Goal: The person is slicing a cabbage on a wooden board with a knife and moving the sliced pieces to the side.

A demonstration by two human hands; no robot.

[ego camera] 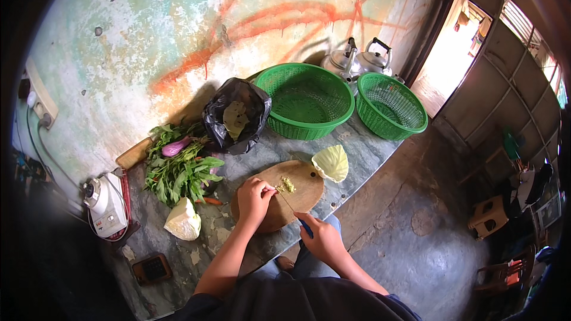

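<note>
My right hand (323,236) grips the blue handle (306,228) of a knife. Its thin blade (285,200) reaches across the round wooden chopping board (279,216). At the tip end of the blade, the fingers of my left hand (255,198) are bent together over the board; whatever is between them is too small to make out. Just beyond the fingertips lies a small heap of pale green chopped bits (287,184). A loose cabbage leaf (331,163) rests at the board's far right edge. Left of the board sits a cut piece of cabbage (183,219).
Leafy greens (178,178) with a purple eggplant (176,146) lie left, beside a carrot (209,201). Behind stand a black plastic bag (214,116), green baskets (308,129) (392,131) and metal kettles (341,62). A phone (152,269) and a white appliance base (107,209) occupy the left side.
</note>
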